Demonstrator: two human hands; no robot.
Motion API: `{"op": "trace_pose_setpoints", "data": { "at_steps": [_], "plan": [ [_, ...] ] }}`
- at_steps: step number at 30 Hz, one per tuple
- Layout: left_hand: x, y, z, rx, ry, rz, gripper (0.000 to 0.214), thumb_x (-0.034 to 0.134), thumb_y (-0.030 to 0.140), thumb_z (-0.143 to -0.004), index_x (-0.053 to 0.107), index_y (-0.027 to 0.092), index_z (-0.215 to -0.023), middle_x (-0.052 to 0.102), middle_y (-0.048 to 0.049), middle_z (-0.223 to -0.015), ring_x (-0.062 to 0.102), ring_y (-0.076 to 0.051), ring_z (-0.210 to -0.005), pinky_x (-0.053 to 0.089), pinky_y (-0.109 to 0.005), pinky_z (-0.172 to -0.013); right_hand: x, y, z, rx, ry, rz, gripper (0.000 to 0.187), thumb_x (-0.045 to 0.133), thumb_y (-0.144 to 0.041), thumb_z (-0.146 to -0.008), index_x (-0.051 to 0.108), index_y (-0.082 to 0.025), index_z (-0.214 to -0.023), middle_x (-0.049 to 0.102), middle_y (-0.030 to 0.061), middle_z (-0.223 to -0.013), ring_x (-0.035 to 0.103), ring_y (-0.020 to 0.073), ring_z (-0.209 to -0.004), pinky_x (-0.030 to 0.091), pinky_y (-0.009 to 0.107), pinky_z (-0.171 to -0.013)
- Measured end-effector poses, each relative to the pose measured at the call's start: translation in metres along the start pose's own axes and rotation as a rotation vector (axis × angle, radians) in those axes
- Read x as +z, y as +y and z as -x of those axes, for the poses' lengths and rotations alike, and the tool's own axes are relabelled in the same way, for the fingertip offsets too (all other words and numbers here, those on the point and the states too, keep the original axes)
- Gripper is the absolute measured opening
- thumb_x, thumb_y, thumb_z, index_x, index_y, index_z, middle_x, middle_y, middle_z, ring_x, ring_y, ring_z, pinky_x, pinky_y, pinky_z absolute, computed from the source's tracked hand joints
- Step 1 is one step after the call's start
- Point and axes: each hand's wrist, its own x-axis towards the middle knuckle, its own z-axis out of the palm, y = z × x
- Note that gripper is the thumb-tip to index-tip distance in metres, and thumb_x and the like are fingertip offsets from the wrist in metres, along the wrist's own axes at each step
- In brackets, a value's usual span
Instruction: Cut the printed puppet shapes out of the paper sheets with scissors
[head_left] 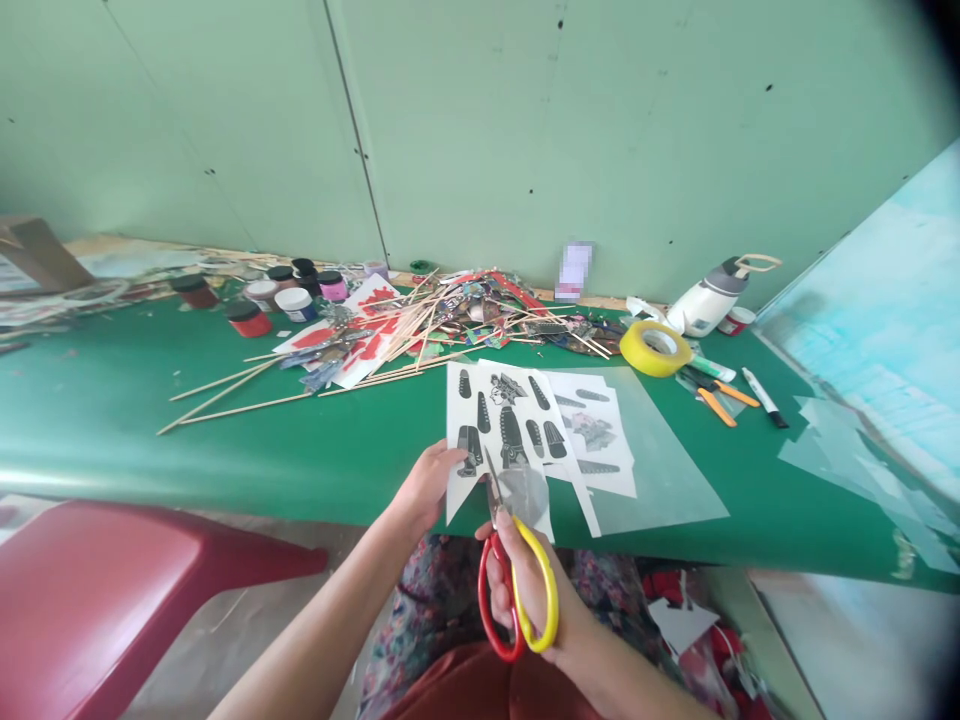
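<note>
Holding red-and-yellow-handled scissors in my right hand, fingers wrapped round the loops, blades at the lower part of a printed sheet; can't tell how far apart the blades stand. Left hand pinches that sheet's left edge, thumb on top beside a dark printed shape. Sheet is right in front of me, over the near side of the green table. Just right of it: another printed page and a translucent sheet, overlapping. Farther right: yellow tape roll, orange-handled tool, black-capped marker, white bottle. Beyond: heaped thin wooden sticks, red-painted paper. Far left: lidded paint jars, including a red one. Red chair lower left.
</note>
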Motion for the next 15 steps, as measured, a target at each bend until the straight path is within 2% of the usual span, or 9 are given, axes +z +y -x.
{"op": "trace_pose_setpoints", "data": {
  "at_steps": [4,7,12,15],
  "plan": [
    [0.0,0.001,0.001,0.004,-0.028,0.004,0.007,0.066,0.017,-0.069,0.066,0.012,-0.074,0.073,-0.0084,-0.064,0.066,-0.019,-0.053,0.052,-0.028,-0.056,-0.006,-0.018,0.005,0.064,-0.137,-0.082,0.066,0.066,-0.079,-0.068,0.055,-0.02,-0.093,0.049,-0.009,-0.051,0.039,0.0064,-0.039,0.034,0.018,-0.036],
    [0.001,0.001,0.003,0.007,-0.045,0.008,0.007,0.066,0.017,-0.07,0.067,0.012,-0.075,0.074,-0.0092,-0.066,0.067,-0.019,-0.054,0.053,-0.028,-0.057,-0.01,-0.03,0.004,0.092,-0.208,-0.119,0.056,0.068,-0.07,-0.075,0.058,-0.018,-0.092,0.049,-0.0078,-0.052,0.039,0.0062,-0.041,0.034,0.018,-0.038],
    [0.001,0.0,0.003,0.005,-0.048,0.015,0.006,0.065,0.016,-0.071,0.068,0.011,-0.075,0.074,-0.0095,-0.068,0.067,-0.019,-0.055,0.053,-0.028,-0.058,-0.012,-0.023,-0.005,0.044,-0.163,-0.076,0.048,0.058,-0.064,-0.089,0.061,-0.016,-0.094,0.048,-0.0083,-0.054,0.038,0.0051,-0.037,0.029,0.017,-0.035],
    [0.0,-0.001,0.003,-0.001,-0.04,0.017,0.007,0.065,0.015,-0.071,0.068,0.011,-0.075,0.073,-0.0094,-0.066,0.067,-0.019,-0.055,0.052,-0.028,-0.056,-0.011,-0.011,-0.009,0.015,-0.126,-0.043,0.035,0.054,-0.048,-0.098,0.062,-0.014,-0.102,0.058,-0.0051,-0.067,0.046,0.0052,-0.042,0.038,0.017,-0.038]
  ]
}}
